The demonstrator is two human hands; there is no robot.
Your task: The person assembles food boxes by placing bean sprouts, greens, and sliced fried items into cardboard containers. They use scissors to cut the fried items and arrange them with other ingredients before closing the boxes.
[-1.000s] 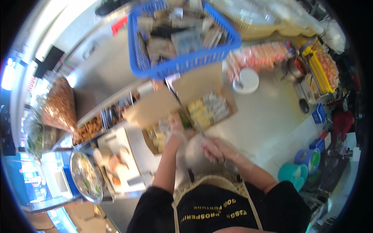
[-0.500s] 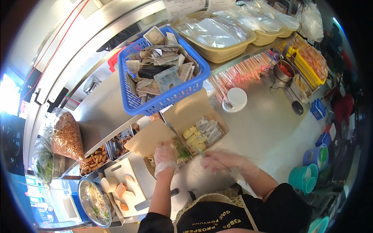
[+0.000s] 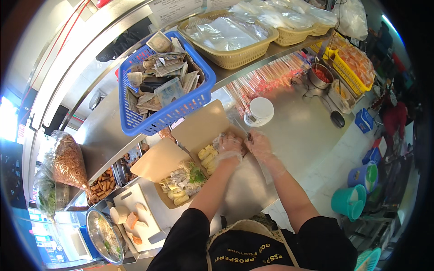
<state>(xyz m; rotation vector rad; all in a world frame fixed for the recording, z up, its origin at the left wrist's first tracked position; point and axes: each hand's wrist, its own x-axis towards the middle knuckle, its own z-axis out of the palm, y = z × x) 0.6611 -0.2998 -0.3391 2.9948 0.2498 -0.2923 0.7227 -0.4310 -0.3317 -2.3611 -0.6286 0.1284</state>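
Observation:
Two open brown cardboard boxes stand side by side on the steel counter. In the far box (image 3: 199, 131) lie yellow and greyish-white rolls (image 3: 208, 158). My left hand (image 3: 229, 145), in a clear plastic glove, reaches into this box with its fingers bent over the whitish rolls; whether it grips one is hidden. Just right of the box, my gloved right hand (image 3: 258, 143) is closed round a thin metal utensil (image 3: 242, 128), whose kind I cannot make out. The near box (image 3: 171, 204) holds pale and yellow rolls, shredded sprouts and green herbs (image 3: 196, 174).
A blue basket (image 3: 167, 113) of banknotes sits on the raised shelf beyond the boxes. A white round tub (image 3: 260, 110) stands right of them, near wrapped sticks. At left are a cutting board (image 3: 147, 230), a steel bowl (image 3: 92, 237) and a bag of brown flakes (image 3: 70, 162).
My left hand has moved from the near box to the far box, uncovering the near box's rolls. My right hand has moved farther away, beside the far box. The view has shifted a little.

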